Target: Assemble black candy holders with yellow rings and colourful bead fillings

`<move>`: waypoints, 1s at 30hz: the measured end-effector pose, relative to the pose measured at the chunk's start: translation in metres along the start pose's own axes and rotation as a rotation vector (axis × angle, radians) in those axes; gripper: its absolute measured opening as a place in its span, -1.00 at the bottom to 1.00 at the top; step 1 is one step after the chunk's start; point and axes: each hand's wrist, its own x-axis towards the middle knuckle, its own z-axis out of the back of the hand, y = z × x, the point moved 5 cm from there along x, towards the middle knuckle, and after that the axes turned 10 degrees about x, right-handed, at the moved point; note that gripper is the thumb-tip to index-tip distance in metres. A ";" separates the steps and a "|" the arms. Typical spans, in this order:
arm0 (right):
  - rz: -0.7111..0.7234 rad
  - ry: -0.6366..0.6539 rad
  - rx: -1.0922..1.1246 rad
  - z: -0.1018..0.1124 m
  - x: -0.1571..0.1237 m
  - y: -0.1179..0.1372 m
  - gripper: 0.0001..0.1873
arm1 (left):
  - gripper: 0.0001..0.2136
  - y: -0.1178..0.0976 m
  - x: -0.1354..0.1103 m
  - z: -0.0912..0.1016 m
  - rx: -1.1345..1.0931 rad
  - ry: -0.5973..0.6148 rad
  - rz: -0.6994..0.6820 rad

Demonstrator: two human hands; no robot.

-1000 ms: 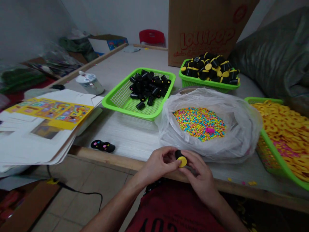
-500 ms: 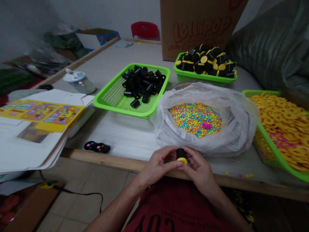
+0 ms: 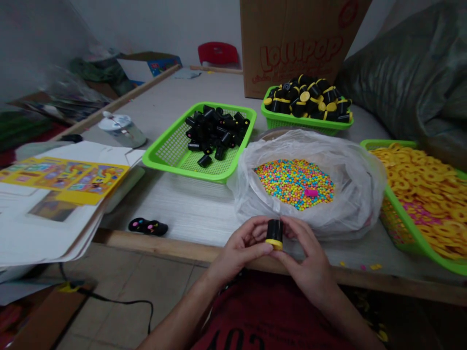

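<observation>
Lower centre, your left hand (image 3: 242,247) and right hand (image 3: 308,257) grip the black container (image 3: 275,230), perhaps seating its yellow cap (image 3: 273,244); next needs even pressure

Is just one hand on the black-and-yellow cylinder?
No, the left hand and the right hand both hold the cylinder between them.

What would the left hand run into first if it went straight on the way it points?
The yellow-ended black container, which the left hand is touching; just past it, probably the right hand, on the container's other side, though depth is hard to judge.
</observation>
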 end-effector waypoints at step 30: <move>0.228 0.117 -0.160 0.014 -0.003 0.041 -0.48 | -0.48 -0.029 -0.010 -0.003 0.323 0.036 -0.186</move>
